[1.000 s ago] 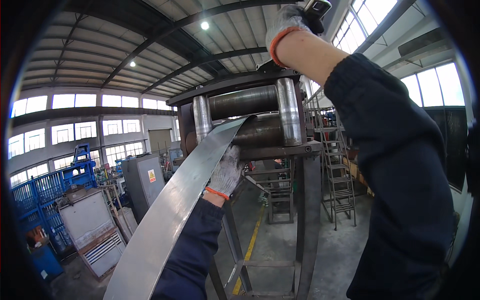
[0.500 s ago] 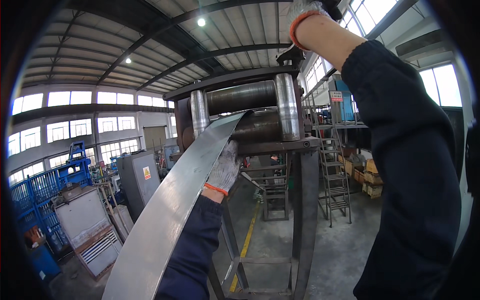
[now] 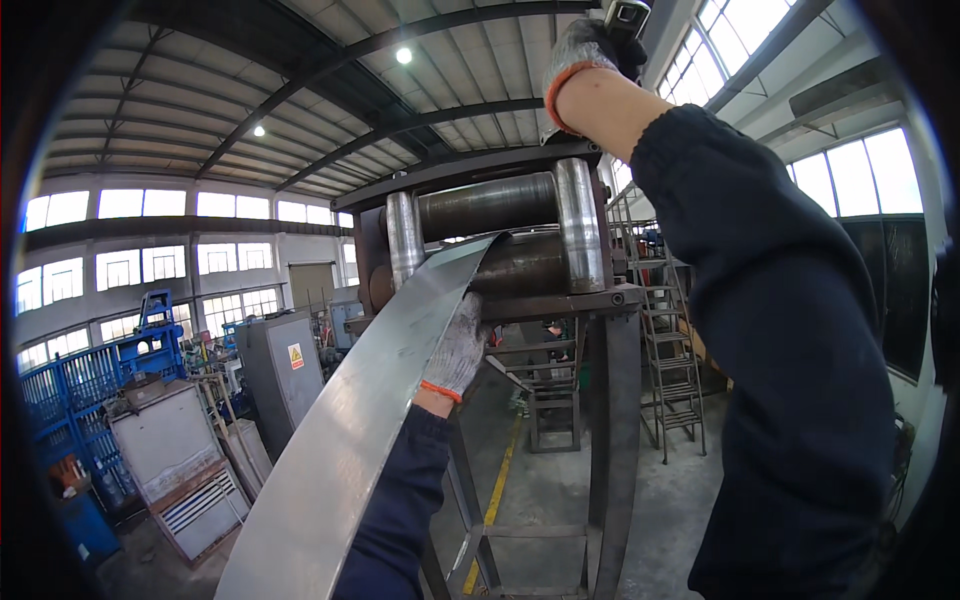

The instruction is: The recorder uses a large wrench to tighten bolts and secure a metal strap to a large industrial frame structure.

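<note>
Steel dominates our view: a long curved metal strip [image 3: 350, 440] rises from the near left and runs up to the far middle, where its end enters the gap between the rollers of a rolling machine [image 3: 500, 235]. We press our left hand [image 3: 458, 348], in a grey knit glove with an orange cuff, against the right edge of the strip just below the rollers; its fingers lie flat along the metal, touching it rather than wrapped round it. We raise our right hand [image 3: 585, 50], gloved the same way, high above the machine, and its fingers close round a dark handle-like part [image 3: 625, 18] at the top edge of the view, though we cannot tell exactly what that part is. Beyond, to the right, stands a metal stepladder [image 3: 672, 370]; to the far left are a grey cabinet [image 3: 280, 365] and blue railings [image 3: 70, 395].
</note>
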`<state>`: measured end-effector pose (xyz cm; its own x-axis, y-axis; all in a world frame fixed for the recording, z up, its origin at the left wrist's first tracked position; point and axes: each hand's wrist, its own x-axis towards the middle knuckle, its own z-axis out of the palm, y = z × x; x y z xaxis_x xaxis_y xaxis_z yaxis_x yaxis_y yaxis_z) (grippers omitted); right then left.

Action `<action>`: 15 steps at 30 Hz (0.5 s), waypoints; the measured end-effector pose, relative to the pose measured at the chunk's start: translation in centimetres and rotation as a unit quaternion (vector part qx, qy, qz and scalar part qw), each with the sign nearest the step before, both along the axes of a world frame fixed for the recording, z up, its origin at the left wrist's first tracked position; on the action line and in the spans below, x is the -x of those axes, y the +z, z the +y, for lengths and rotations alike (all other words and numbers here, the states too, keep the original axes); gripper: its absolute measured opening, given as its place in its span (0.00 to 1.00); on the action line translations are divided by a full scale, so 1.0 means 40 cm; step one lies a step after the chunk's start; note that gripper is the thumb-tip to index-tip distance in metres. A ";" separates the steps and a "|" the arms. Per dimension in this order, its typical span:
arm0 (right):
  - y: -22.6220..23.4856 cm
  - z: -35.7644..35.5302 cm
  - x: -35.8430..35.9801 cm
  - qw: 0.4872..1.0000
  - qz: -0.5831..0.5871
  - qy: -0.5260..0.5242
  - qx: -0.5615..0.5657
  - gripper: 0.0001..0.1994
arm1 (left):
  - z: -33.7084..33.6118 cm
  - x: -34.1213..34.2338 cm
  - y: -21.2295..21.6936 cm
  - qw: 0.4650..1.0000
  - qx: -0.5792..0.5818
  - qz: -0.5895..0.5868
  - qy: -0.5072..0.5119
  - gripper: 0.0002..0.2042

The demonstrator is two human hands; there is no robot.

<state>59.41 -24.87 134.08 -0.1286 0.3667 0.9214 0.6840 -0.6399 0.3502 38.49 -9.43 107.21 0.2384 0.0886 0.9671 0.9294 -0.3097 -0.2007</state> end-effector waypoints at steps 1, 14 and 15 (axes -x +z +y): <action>0.010 0.052 -0.018 0.999 -0.039 0.019 -0.006 0.15 | -0.005 0.019 -0.008 1.000 0.012 0.000 0.019 0.21; -0.019 0.207 -0.309 0.977 0.011 0.207 -0.042 0.08 | -0.021 0.076 0.008 0.997 -0.053 0.043 0.027 0.19; -0.040 0.239 -0.340 0.964 0.057 0.261 -0.011 0.08 | -0.024 0.067 0.007 0.998 -0.048 0.033 0.027 0.19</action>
<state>73.02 -15.31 132.47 -0.1887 0.2601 0.9470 0.9476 -0.2047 0.2451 35.83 -10.41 107.50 0.3001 0.0111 0.9538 0.9275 -0.2370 -0.2891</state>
